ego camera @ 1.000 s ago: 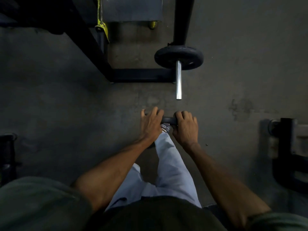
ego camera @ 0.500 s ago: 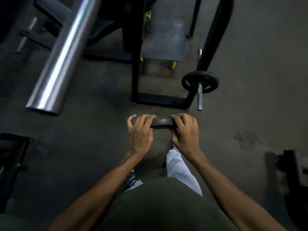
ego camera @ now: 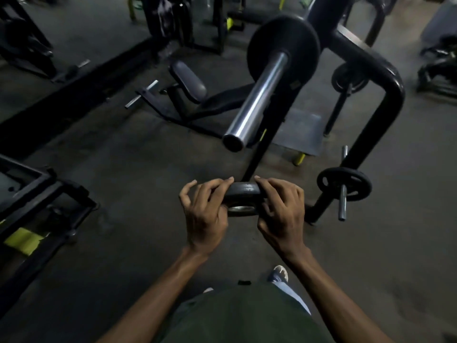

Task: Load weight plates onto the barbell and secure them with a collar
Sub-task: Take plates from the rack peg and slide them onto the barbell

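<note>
Presently the left hand [ego camera: 205,214] and right hand [ego camera: 282,211] grasp a small black weight plate [ego camera: 243,194] between them, fingers curled over its rim from either side, its centre hole facing down towards the floor [ego camera: 128,194]. Plate held clear of the floor, below and short of the open end of the barbell sleeve [ego camera: 257,100]. One large black plate [ego camera: 284,45] already sits far up that sleeve. Black rack frame [ego camera: 371,134] stands to the right, carrying a small stored plate [ego camera: 345,183] on a peg
</note>
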